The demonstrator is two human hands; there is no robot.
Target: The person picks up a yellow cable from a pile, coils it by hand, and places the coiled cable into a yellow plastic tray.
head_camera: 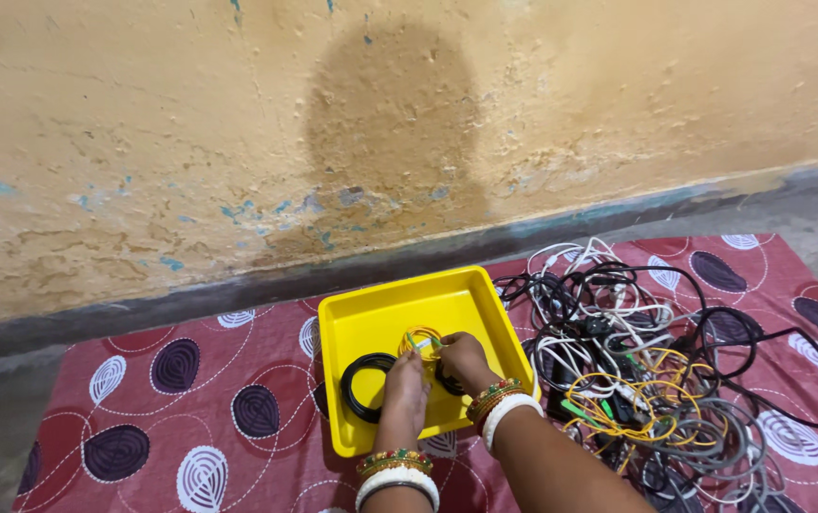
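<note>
Both hands meet over the yellow tray (pixel 371 313). The left hand (pixel 407 385) and right hand (pixel 466 359) have their fingers curled close and pinching a small yellow wire coil (pixel 420 339) with a green tie, held just above the tray's middle. A black coil (pixel 367 385) lies in the tray by the left hand. The tray sits on a red leaf-patterned cloth (pixel 190 408) on the floor, beside a tangled cable pile (pixel 656 361). Behind runs a stained ochre wall (pixel 238 133).
</note>
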